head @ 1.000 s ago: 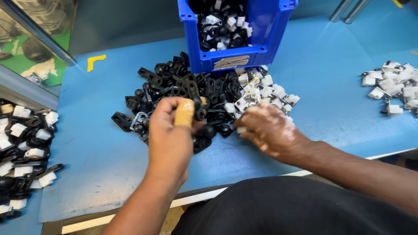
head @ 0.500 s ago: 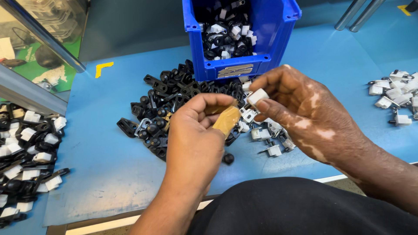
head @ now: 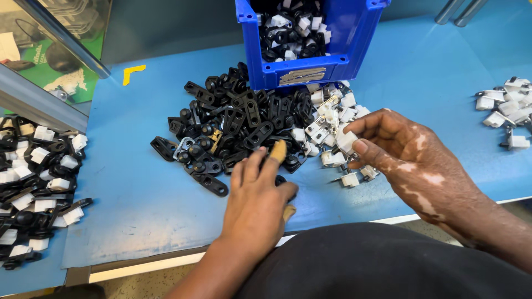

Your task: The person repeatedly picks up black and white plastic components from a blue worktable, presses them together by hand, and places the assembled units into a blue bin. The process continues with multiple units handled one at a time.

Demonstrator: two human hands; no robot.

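My left hand (head: 256, 196) lies palm down on the blue table at the near edge of a heap of black plastic clips (head: 233, 124), its fingers spread over a black piece that is mostly hidden. A tan covering sits on its index fingertip. My right hand (head: 404, 149) pinches a small white clip (head: 346, 141) between thumb and fingers, just above several loose white clips (head: 332, 119) beside the black heap.
A blue bin (head: 310, 72) holding mixed black and white parts stands behind the heap. Assembled black-and-white pieces (head: 33, 182) lie at the left edge, more white clips (head: 507, 111) at the far right. A yellow corner mark (head: 133, 72) is on the table (head: 127, 205).
My left hand has dropped from its raised position to the table by the black heap. My right hand stays raised, still holding the white clip. The view shifted slightly.
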